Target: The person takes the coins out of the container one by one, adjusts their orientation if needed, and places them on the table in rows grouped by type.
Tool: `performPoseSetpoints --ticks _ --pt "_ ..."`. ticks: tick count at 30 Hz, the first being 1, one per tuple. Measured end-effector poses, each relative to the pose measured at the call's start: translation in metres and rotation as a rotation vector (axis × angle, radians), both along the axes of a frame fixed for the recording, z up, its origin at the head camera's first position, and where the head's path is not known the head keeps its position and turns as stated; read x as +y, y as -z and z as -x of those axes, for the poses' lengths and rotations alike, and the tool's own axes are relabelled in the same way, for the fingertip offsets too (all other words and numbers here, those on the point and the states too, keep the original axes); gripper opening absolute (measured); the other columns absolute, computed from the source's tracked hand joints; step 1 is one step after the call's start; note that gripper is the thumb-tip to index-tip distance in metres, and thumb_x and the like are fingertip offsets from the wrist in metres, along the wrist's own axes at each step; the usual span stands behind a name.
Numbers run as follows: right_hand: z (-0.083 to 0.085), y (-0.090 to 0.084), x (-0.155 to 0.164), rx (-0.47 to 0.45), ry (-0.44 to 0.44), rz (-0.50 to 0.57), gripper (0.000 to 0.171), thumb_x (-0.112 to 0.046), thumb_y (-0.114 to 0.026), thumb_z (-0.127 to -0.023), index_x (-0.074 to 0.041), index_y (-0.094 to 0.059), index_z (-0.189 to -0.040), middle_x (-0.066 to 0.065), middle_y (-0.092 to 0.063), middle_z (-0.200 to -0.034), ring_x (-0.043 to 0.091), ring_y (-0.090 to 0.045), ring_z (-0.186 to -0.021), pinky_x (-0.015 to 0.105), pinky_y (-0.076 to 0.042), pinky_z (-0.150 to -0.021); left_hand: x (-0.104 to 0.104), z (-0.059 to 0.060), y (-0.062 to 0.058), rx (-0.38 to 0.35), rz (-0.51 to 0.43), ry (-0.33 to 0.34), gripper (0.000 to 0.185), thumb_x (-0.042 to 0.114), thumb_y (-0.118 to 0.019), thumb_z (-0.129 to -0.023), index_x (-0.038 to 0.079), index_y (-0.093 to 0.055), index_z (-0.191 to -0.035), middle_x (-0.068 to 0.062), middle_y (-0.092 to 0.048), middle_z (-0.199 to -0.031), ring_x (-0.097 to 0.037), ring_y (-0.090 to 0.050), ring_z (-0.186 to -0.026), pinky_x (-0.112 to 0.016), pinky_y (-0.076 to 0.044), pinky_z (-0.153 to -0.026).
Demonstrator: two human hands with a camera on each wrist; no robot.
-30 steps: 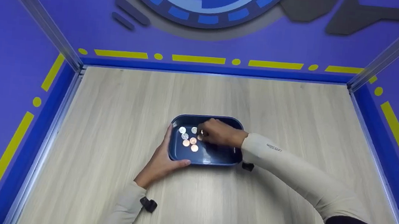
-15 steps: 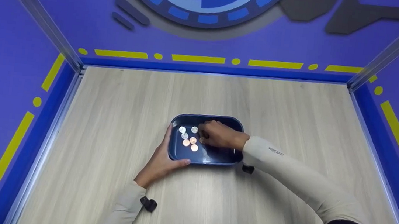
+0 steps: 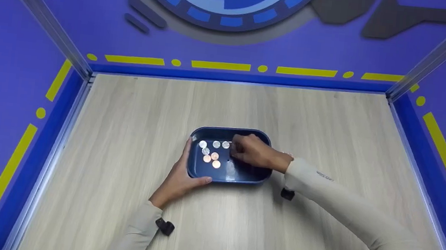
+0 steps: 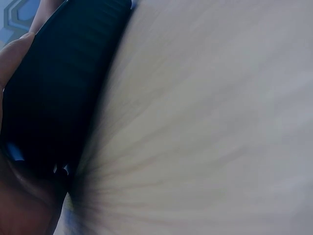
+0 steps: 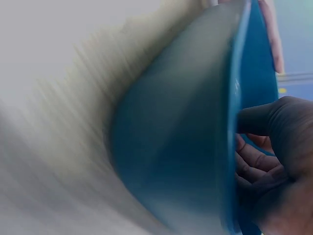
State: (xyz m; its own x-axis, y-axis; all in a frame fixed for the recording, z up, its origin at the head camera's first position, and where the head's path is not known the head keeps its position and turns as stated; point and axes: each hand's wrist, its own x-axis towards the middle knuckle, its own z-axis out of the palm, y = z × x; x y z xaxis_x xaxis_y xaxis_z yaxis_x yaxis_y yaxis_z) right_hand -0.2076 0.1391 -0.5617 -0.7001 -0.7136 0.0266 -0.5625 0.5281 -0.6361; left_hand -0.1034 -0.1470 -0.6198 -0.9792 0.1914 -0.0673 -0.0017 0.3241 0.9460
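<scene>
The dark blue oblong plastic tray (image 3: pixel 238 177) lies long axis left-right. Its left end is gripped by the left hand (image 3: pixel 178 178); the right hand (image 3: pixel 255 152) is curled inside, its hold undeterminable.

Small print on right sleeve (image 3: pixel 324 176), perhaps brand logo, too blurred to read.
</scene>
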Motion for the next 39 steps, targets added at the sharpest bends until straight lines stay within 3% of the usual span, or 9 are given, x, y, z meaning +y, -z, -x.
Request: performPoseSetpoints --ticks 6,13,19,25,31,35,39 --pt "-0.001 -0.014 0.019 -0.078 0.053 0.068 0.008 -0.003 -0.082 -0.097 -0.003 -0.075 -0.102 0.005 -0.078 -0.089 0.014 -0.07 -0.081 0.034 -0.059 -0.073 0.0 -0.001 -0.001 -0.002 0.002 -0.001 0.141 0.035 -0.101 -0.08 0.035 0.0 -0.179 -0.013 -0.019 -0.183 -0.035 -0.03 -0.163 -0.059 -0.023 -0.132" --pt "-0.003 -0.025 0.04 -0.227 0.147 0.156 0.008 -0.006 -0.082 -0.098 -0.004 -0.078 -0.104 0.007 -0.077 -0.084 0.016 -0.07 -0.071 0.027 -0.057 -0.061 0.0 -0.001 -0.001 -0.001 0.006 -0.005 0.141 0.035 -0.101 -0.08 0.034 -0.001 -0.179 -0.014 -0.022 -0.182 -0.037 -0.033 -0.161 -0.061 -0.025 -0.131" --pt "-0.008 -0.027 0.052 -0.311 0.178 0.2 0.008 -0.007 -0.08 -0.1 -0.002 -0.078 -0.106 0.019 -0.077 -0.088 0.023 -0.071 -0.071 0.026 -0.056 -0.059 0.0 -0.001 -0.001 -0.005 0.009 -0.005 0.141 0.036 -0.101 -0.08 0.034 -0.001 -0.179 -0.016 -0.024 -0.181 -0.037 -0.034 -0.16 -0.061 -0.025 -0.13" --pt "-0.013 -0.029 0.062 -0.352 0.187 0.221 0.009 -0.005 -0.079 -0.101 -0.002 -0.078 -0.11 0.028 -0.077 -0.095 0.027 -0.072 -0.073 0.03 -0.06 -0.062 0.001 0.0 -0.001 -0.001 0.005 0.0 0.141 0.034 -0.101 -0.08 0.03 -0.001 -0.179 -0.014 -0.023 -0.182 -0.036 -0.033 -0.161 -0.06 -0.025 -0.131" --pt "-0.014 -0.031 0.075 -0.354 0.224 0.23 0.011 -0.003 -0.077 -0.101 0.0 -0.078 -0.111 0.028 -0.076 -0.096 0.025 -0.071 -0.073 0.043 -0.064 -0.066 0.001 0.0 -0.001 0.0 -0.007 0.002 0.14 0.032 -0.1 -0.081 0.034 -0.001 -0.179 -0.013 -0.021 -0.182 -0.035 -0.031 -0.162 -0.059 -0.024 -0.131" --pt "-0.014 -0.029 0.085 -0.369 0.252 0.245 0.012 -0.003 -0.078 -0.101 0.001 -0.078 -0.112 0.028 -0.076 -0.097 0.031 -0.072 -0.074 0.037 -0.063 -0.065 0.001 -0.001 -0.001 -0.004 -0.01 -0.001 0.14 0.032 -0.101 -0.08 0.036 -0.001 -0.179 -0.013 -0.02 -0.183 -0.036 -0.03 -0.163 -0.06 -0.024 -0.131" --pt "-0.014 -0.026 0.094 -0.365 0.276 0.25 0.011 -0.005 -0.079 -0.1 0.001 -0.079 -0.11 0.022 -0.076 -0.093 0.027 -0.069 -0.073 0.028 -0.058 -0.063 0.001 0.0 -0.001 0.0 -0.025 0.001 0.14 0.031 -0.101 -0.081 0.033 -0.001 -0.179 -0.012 -0.02 -0.183 -0.035 -0.029 -0.163 -0.06 -0.023 -0.132"
